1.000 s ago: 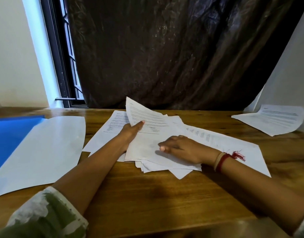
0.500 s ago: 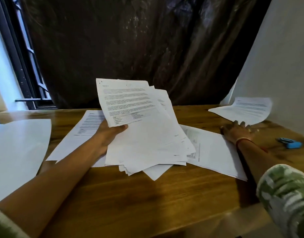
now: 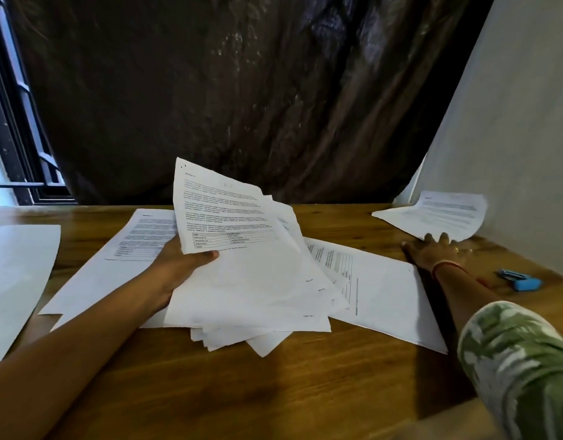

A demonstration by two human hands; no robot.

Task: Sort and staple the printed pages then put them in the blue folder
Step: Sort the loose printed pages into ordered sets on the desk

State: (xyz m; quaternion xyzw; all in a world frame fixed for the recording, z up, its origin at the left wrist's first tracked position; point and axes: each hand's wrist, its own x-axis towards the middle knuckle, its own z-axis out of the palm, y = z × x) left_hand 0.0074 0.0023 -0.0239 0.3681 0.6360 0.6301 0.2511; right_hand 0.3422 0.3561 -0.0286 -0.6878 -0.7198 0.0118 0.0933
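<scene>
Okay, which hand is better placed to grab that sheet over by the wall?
Right. The right hand lies at the near edge of the sheet by the wall, fingers straight. The left hand grips the fanned stack of pages mid-table, so it is occupied and farther off.

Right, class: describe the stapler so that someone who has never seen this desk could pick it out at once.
Start at the wooden table and go to its right side, by the white wall. Right of the right hand, beside its wrist, lies the stapler. It is the only small blue thing there; the pages nearby are white and flat.
</scene>
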